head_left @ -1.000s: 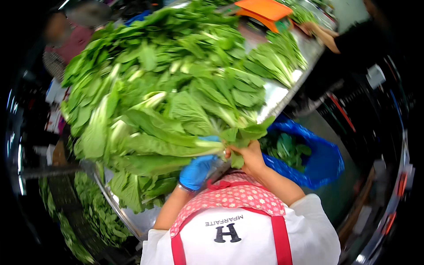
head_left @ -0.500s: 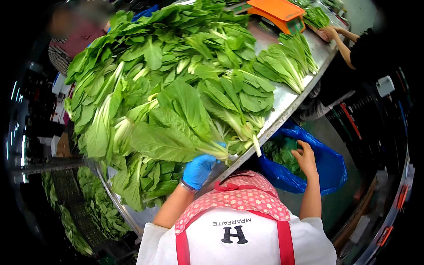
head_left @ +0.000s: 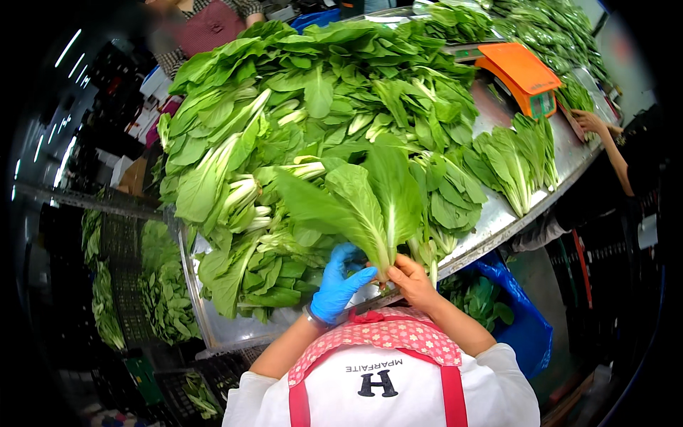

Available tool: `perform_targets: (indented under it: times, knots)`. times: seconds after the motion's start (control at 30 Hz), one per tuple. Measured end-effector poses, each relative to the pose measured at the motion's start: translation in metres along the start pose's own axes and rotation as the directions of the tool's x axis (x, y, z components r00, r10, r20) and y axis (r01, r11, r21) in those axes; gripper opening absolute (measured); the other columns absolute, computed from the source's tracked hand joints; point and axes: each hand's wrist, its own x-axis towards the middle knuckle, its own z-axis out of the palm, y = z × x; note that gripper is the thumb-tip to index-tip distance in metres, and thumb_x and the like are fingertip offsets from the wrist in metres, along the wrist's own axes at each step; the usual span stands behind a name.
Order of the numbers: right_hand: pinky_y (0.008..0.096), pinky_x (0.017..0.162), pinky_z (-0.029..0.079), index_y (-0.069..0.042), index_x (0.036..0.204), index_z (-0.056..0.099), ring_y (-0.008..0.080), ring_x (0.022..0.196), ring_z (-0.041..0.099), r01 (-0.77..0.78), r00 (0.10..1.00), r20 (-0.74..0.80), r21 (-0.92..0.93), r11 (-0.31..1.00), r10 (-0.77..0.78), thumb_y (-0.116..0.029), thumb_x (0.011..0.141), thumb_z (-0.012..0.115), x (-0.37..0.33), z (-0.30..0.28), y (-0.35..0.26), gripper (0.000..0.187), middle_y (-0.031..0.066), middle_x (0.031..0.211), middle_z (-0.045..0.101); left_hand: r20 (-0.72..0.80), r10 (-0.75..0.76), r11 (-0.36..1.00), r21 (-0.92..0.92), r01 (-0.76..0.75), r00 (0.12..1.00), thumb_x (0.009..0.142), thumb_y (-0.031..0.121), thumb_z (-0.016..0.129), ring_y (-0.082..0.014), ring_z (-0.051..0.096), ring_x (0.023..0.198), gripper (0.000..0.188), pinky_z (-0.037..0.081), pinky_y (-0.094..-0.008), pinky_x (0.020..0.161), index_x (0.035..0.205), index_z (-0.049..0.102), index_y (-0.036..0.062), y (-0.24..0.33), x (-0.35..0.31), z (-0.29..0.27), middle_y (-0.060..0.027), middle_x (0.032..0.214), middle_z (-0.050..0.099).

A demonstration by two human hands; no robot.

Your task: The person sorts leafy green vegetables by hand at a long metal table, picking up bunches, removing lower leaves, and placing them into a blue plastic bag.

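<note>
Over the near edge of the table, a head of leafy greens point(head_left: 377, 217) with pale stalks and broad leaves stands upright, leaves away from me. My bare right hand point(head_left: 414, 283) pinches it at the stalk base. At the left of that base is my left hand point(head_left: 340, 285) in a blue glove, its fingers and thumb apart in a curve; the thumb tip comes close to the stalks, and whether it touches them I cannot tell. A large heap of similar greens point(head_left: 292, 135) covers the table beyond both hands.
The metal table's edge point(head_left: 491, 238) runs diagonally before me. An orange scale point(head_left: 523, 67) stands at the far right, with separate greens point(head_left: 516, 160) nearer. Below hangs a blue bag point(head_left: 523, 313) with leaves inside. Crates of greens point(head_left: 167, 285) sit left. Another person's hand point(head_left: 589, 121) works far right.
My right hand has come up from the blue bag to the stalk base. The greens have swung upright and right, and my left hand's grip has loosened. The view has shifted.
</note>
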Motion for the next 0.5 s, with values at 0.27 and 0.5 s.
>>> perform_targets:
  times: [0.27, 0.5]
  knots:
    - [0.0302, 0.069, 0.043, -0.003, 0.127, 0.042, 0.0208, 0.090, 0.058, -0.322, 0.918, 0.362, 0.447, 0.834, 0.160, -0.027, 0.098, 0.043, 0.000, 0.000, 0.006, 0.037, 0.0132, 0.110, 0.057, 0.285, -0.273, 0.812, -0.444, 0.379, 0.919, 0.080, 0.009, 0.065, -0.0167, 0.056, 0.097, 0.050, 0.048, -0.0295, 0.081, 0.125, 0.045, -0.0003, 0.003, -0.006, -0.009, -0.0086, 0.112, 0.055]
    - [0.0269, 0.069, 0.046, -0.004, 0.120, 0.052, 0.0131, 0.076, 0.058, -0.248, 0.967, 0.104, 0.167, 0.954, 0.233, -0.025, 0.093, 0.055, -0.005, 0.042, 0.015, 0.034, 0.0058, 0.097, 0.062, 0.391, -0.307, 0.816, -0.361, 0.452, 0.867, 0.079, 0.012, 0.066, -0.0194, 0.054, 0.109, 0.058, 0.047, -0.0300, 0.089, 0.131, 0.044, -0.0009, 0.012, -0.016, -0.041, -0.0133, 0.128, 0.051]
